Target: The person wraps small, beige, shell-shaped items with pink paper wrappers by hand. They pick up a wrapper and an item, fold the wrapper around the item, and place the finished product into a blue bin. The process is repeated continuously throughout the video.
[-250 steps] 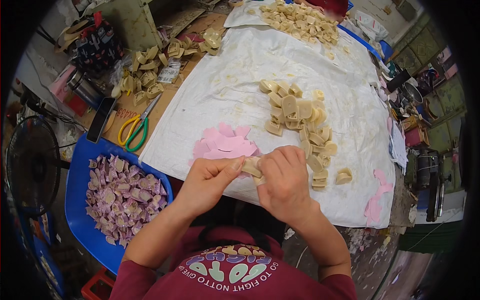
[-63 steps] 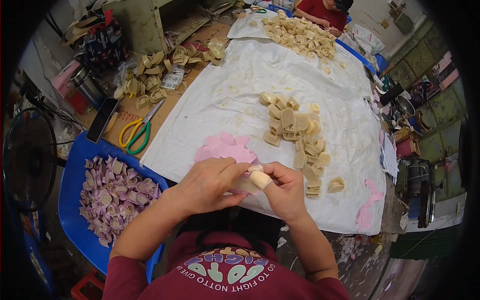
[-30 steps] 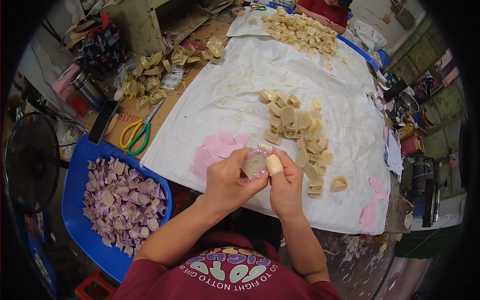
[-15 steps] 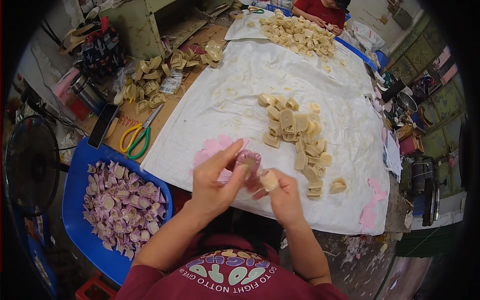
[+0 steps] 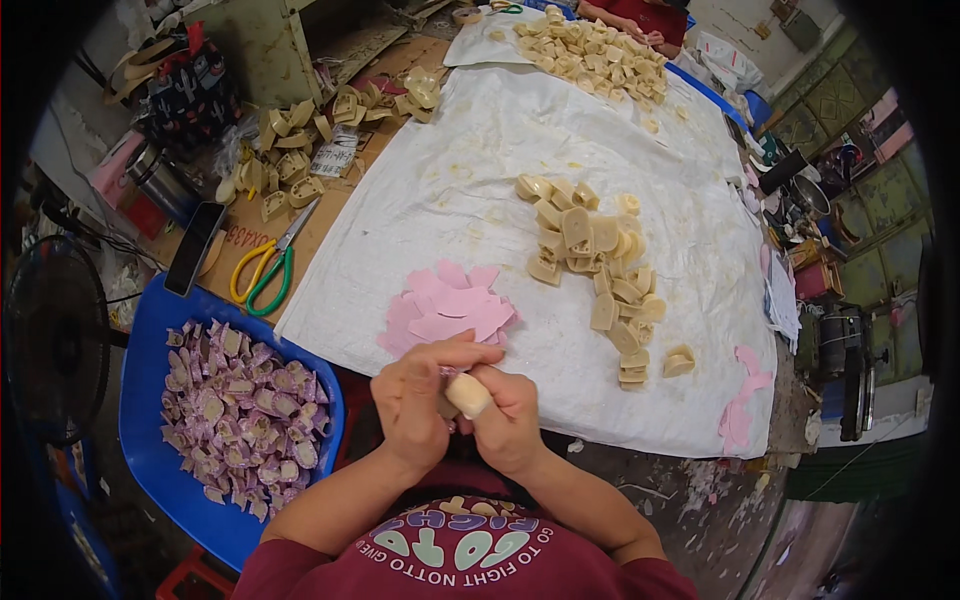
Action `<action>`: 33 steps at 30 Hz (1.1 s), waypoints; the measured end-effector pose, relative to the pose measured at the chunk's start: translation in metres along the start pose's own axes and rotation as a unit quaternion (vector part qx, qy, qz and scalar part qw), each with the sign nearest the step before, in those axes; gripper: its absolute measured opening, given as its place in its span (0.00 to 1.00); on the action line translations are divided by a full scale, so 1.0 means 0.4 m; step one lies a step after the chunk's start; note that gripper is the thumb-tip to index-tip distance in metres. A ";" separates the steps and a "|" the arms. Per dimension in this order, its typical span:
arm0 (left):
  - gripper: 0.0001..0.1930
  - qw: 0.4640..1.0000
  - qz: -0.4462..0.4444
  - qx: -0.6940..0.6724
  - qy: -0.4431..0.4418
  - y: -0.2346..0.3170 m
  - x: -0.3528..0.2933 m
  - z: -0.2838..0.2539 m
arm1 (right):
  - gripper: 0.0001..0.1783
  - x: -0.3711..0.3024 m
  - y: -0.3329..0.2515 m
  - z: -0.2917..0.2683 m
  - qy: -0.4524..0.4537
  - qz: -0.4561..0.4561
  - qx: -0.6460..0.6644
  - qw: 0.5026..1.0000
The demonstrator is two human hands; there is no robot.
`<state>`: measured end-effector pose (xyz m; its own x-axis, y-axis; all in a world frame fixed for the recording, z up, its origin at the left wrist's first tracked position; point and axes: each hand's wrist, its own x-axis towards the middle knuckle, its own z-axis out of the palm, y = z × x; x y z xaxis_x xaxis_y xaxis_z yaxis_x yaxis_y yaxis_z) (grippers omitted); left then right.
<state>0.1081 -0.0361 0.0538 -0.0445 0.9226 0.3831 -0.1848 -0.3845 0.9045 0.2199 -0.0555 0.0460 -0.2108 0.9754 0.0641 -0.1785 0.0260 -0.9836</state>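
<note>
My two hands meet in front of my chest, at the table's near edge. Between them is a beige shoe heel (image 5: 467, 397), its rounded pale end showing. My left hand (image 5: 412, 408) is closed about its left side, fingers stretched over the top; my right hand (image 5: 508, 415) grips it from the right. A sliver of purple glittery covering (image 5: 447, 372) shows by the left fingers; the rest is hidden by my hands. Just beyond lies a stack of pink cut pieces (image 5: 450, 305). Several bare beige heels (image 5: 590, 250) form a loose pile farther right.
At the left, a blue basin (image 5: 150, 420) holds many purple-covered heels (image 5: 245, 410). Scissors (image 5: 268, 270) and a phone (image 5: 195, 248) lie by the white sheet (image 5: 400, 220). Pink scraps (image 5: 742, 400) are at right. Across the table, a person sits by a large heel pile (image 5: 595, 55).
Both hands have come down toward my chest and together, bringing the beige heel and the purple piece between them. The pink stack is now uncovered. The view has shifted slightly.
</note>
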 end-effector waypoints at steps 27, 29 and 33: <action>0.34 0.849 0.024 0.493 -0.188 -0.175 0.020 -0.157 | 0.11 0.091 0.018 -0.254 0.191 -0.176 -0.354 0.899; 0.34 0.843 0.060 0.516 -0.135 -0.114 0.030 -0.126 | 0.11 0.074 0.003 -0.270 0.210 -0.191 -0.389 0.876; 0.27 0.969 -0.042 0.170 -0.174 -0.091 0.054 -0.041 | 0.12 0.068 -0.010 -0.188 0.115 -0.290 -0.412 0.856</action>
<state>0.0975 -0.0016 0.0263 0.3023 0.9075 0.2916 0.1629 -0.3506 0.9222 0.2871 -0.0127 0.0391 -0.1041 0.7605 0.6409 0.5701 0.5736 -0.5881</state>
